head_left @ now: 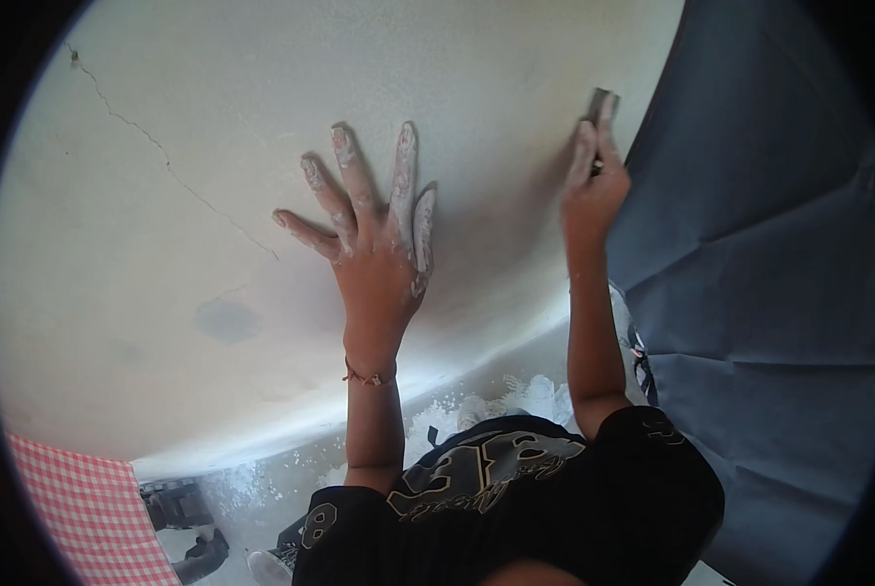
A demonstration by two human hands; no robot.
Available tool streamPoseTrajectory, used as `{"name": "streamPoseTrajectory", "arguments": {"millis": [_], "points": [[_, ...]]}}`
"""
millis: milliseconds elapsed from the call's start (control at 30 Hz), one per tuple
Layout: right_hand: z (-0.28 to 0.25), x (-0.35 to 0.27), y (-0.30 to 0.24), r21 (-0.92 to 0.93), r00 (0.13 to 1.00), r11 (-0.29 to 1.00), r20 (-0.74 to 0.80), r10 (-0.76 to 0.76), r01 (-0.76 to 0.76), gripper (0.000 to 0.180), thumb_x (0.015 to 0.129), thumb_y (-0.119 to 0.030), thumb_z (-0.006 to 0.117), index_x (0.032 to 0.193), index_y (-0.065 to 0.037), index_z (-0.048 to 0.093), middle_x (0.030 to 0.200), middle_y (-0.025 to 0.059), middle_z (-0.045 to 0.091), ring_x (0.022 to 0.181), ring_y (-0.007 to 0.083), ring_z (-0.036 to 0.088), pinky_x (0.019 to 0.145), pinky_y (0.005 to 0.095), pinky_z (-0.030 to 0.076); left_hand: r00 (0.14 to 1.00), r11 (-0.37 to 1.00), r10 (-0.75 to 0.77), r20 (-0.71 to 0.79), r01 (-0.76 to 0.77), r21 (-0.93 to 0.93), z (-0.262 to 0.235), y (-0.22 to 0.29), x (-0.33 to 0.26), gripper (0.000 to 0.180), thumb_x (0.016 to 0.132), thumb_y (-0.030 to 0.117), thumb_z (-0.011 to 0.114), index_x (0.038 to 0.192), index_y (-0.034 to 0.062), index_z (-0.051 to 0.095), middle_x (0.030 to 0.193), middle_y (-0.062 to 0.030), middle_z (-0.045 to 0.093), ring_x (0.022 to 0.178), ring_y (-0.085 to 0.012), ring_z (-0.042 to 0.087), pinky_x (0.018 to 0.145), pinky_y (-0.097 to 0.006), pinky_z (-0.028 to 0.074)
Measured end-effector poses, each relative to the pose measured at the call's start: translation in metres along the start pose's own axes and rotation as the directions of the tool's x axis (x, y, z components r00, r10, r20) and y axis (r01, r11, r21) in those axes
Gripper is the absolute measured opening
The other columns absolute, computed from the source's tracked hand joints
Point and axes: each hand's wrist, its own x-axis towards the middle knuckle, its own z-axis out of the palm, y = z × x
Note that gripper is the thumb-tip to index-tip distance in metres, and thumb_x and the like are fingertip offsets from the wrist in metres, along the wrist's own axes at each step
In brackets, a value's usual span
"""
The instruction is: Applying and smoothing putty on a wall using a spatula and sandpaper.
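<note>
Pale wall, thinly cracked | right of wall: creased dark-grey sheet | below wall: white-spattered floor | wall's lower left: pink-checked cloth

Left hand: fingers splayed, white-smeared | Right hand: fingers together, pinching grip | Both forearms: bare, raised

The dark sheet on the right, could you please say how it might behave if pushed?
The dark sheet would probably flex rather than resist, as its surface bends in folds. It is likely light for its size, since the creases suggest thin material. It may not flatten fully, given the fold lines across it.
</note>
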Motion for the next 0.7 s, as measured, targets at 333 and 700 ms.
{"name": "streamPoseTrajectory", "arguments": {"millis": [333, 700], "points": [[0.005, -0.033, -0.017, -0.087, 0.951, 0.965, 0.212, -0.225, 0.247, 0.026, 0.108, -0.009, 0.062, 0.129, 0.001, 0.074, 0.111, 0.0250, 0.077, 0.097, 0.0263, 0.079, 0.086, 0.0322, 0.061, 0.999, 1.000, 0.022, 0.048, -0.023, 0.021, 0.005, -0.004, -0.004, 0.060, 0.113, 0.034, 0.046, 0.171, 0.0310, 0.030, 0.179, -0.0220, 0.005, 0.163, -0.0508, -0.003, 0.116, -0.082, -0.014], [0.010, -0.033, -0.026, 0.074, 0.998, 0.997, 0.060, 0.015, -0.019, 0.051, 0.106, -0.005, 0.064, 0.156, -0.006, 0.055, 0.109, 0.0224, 0.077, 0.098, 0.0275, 0.078, 0.084, 0.0319, 0.059, 0.994, 0.997, 0.006, 0.107, -0.014, 0.076, 0.002, -0.008, -0.001, 0.062, 0.109, 0.020, 0.042, 0.170, 0.0333, 0.034, 0.179, -0.0200, 0.012, 0.165, -0.0472, 0.003, 0.118, -0.081, -0.012]]}}
